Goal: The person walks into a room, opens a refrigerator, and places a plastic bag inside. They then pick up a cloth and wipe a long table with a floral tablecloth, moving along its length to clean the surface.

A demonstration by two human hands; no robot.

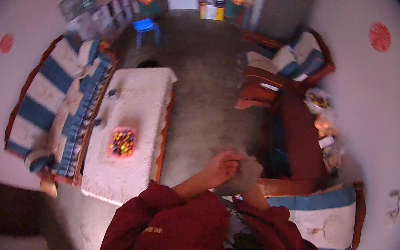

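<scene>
My left hand [224, 167] is in front of my body with its fingers curled. They lie at the upper left edge of a greyish, thin, blurred sheet or bag [249, 171], and blur hides whether they pinch it. This greyish thing covers most of my right hand [255, 196], of which mainly the wrist shows below it. How the right fingers are placed cannot be made out. Both arms wear dark red sleeves [148, 223]. Left of my hands, a pink basket [109, 148] of small colourful wrapped pieces [123, 143] stands on a table with a white cloth [140, 106].
A sofa with blue and white covers [49, 103] lines the left wall. On the right are a dark red wooden cabinet or table [301, 134] with bags [323, 124] along it, and a cushioned armchair [300, 54]. A blue stool [145, 26] stands farther off on the grey floor [201, 79].
</scene>
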